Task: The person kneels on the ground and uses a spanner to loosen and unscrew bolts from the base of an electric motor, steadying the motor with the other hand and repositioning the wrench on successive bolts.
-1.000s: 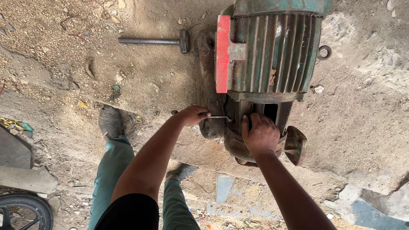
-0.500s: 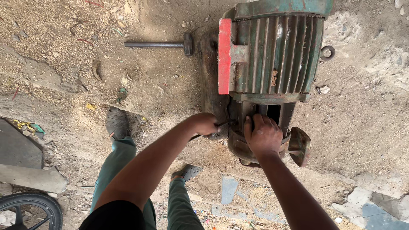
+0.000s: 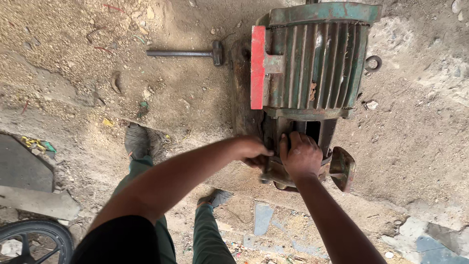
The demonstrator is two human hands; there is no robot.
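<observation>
Left hand: the left hand (image 3: 251, 150) is curled in a loose fist against the near end of the electric motor (image 3: 308, 68), knuckles up, fingers tucked under. Whether it grips something small cannot be told, since the fingertips are hidden.
Right hand: the right hand (image 3: 301, 157) lies flat-fingered over the motor's near end housing, just beside the left hand. The fingers are spread narrowly and press on the metal, wrapped around nothing.
Electric motor: a large green one with cooling ribs along its body, lying on its side on the dirt ground (image 3: 171, 98). Its body stretches away beyond both hands.
Red plate: a red plate (image 3: 258, 68) stands on the motor's flank, beyond the left hand.
Rusty lug: a rusty lug (image 3: 342, 168) sticks out from the end housing just past the right hand's outer side.
Hammer: a hammer (image 3: 188, 52) with a metal handle lies on the dirt well beyond the left hand, its head next to a rusty slab under the motor.
Ring: a small metal ring (image 3: 373, 63) lies on the ground far past the right hand, near the motor's other flank.
Legs: green trousers and dark shoes (image 3: 137, 141) show below the left forearm.
Wheel: part of a black wheel (image 3: 29, 239) sits well off behind the left arm.
</observation>
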